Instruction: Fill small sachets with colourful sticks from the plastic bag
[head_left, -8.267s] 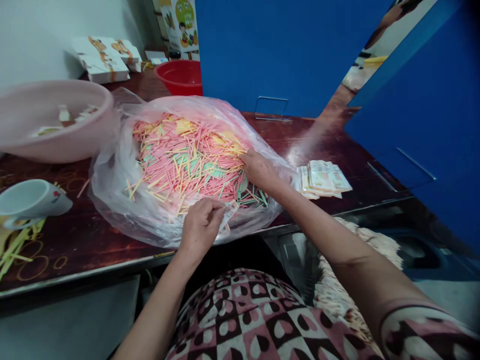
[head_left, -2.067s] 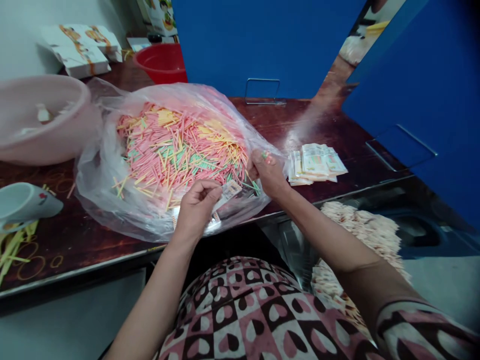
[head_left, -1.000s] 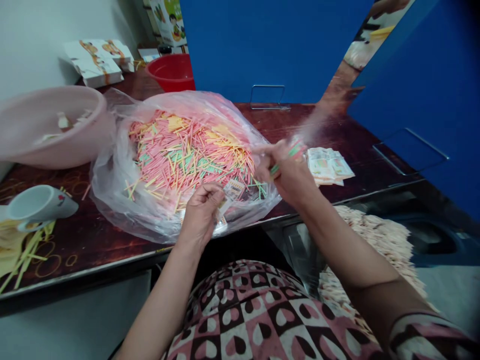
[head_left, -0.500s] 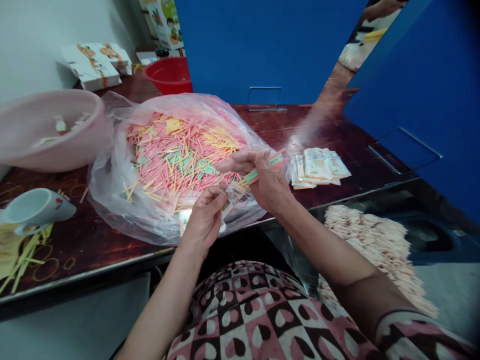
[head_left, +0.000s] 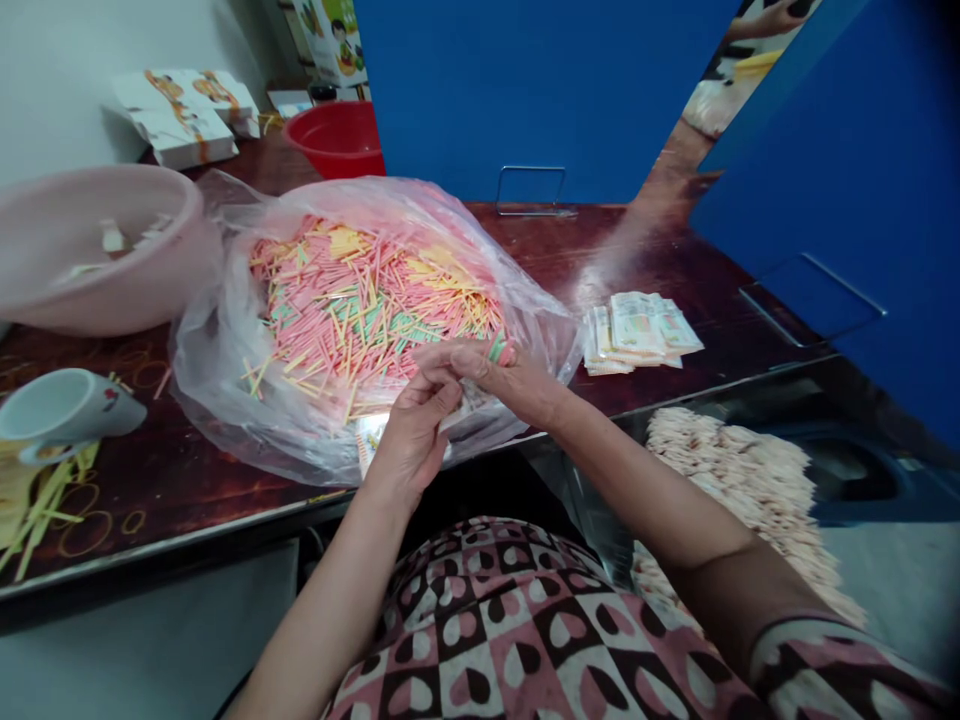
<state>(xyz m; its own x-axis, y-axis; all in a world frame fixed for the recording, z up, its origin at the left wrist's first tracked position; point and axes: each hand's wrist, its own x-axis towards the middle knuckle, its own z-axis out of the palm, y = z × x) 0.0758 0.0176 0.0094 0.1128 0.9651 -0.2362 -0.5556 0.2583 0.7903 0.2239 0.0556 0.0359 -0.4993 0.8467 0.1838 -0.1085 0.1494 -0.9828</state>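
My left hand (head_left: 416,430) is closed, pinching a small clear printed packet (head_left: 469,402) between thumb and fingers. Against it, my right hand (head_left: 521,382) curls round a few short coloured sticks (head_left: 501,349); their pink and green ends poke out above the fingers. The two hands meet at the packet, whose opening is hidden behind the right fingers. Just beyond them lies a large clear plastic bag (head_left: 217,400), open, heaped with loose pink, yellow and green sticks (head_left: 360,300). Below my left wrist, another printed packet (head_left: 369,440) shows partly at the table's edge.
Filled printed packets (head_left: 641,330) lie stacked on the dark table (head_left: 540,240) at right. At left stand a pink basin (head_left: 112,290) and a white mug (head_left: 67,415), with rubber bands nearby. A red basin (head_left: 330,140) and blue panels (head_left: 525,90) are behind.
My right hand has moved left and down, bringing the sticks to the packet in my left hand. The sticks, sticking out plainly before, are now mostly covered by my fingers.
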